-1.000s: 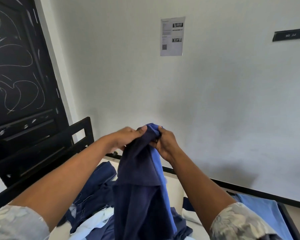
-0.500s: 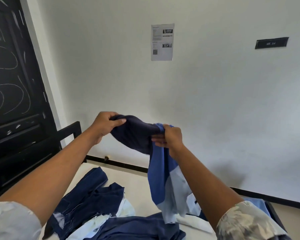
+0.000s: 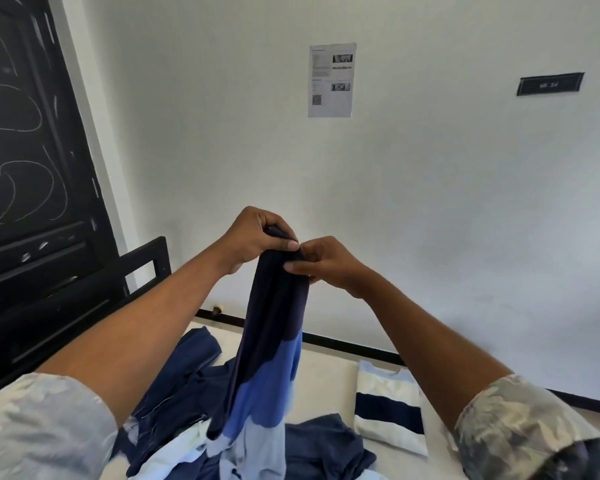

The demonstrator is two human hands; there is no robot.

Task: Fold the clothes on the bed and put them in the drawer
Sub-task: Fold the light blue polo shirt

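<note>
While both arms reach forward over the bed (image 3: 326, 386), the left hand (image 3: 253, 239) and the right hand (image 3: 321, 263) meet at about the centre of the view, each pinched shut on the top edge of a colour-block garment (image 3: 269, 362), thumbs and fingertips almost touching one another. It hangs straight down from that grip in a narrow bunched column: dark navy at the top, mid blue in the middle, pale blue at the bottom, where it reaches the heap below. That heap of dark blue clothes (image 3: 184, 386) sprawls on the pale mattress from roughly 7 o'clock to 6 o'clock, with a strip of light fabric showing among it. At about 4 o'clock a folded striped piece (image 3: 388, 410) (white, pale blue and a navy band) lies flat on the bed, apart from the pile. A black bed frame (image 3: 146, 268) rises at 9 o'clock in front of a dark door (image 3: 25, 150) scrawled with chalk-like lines. On the white wall at 12 o'clock hangs a printed sheet (image 3: 332, 80), and at 2 o'clock a small dark plaque (image 3: 550, 84); its lettering is too blurred to read
</note>
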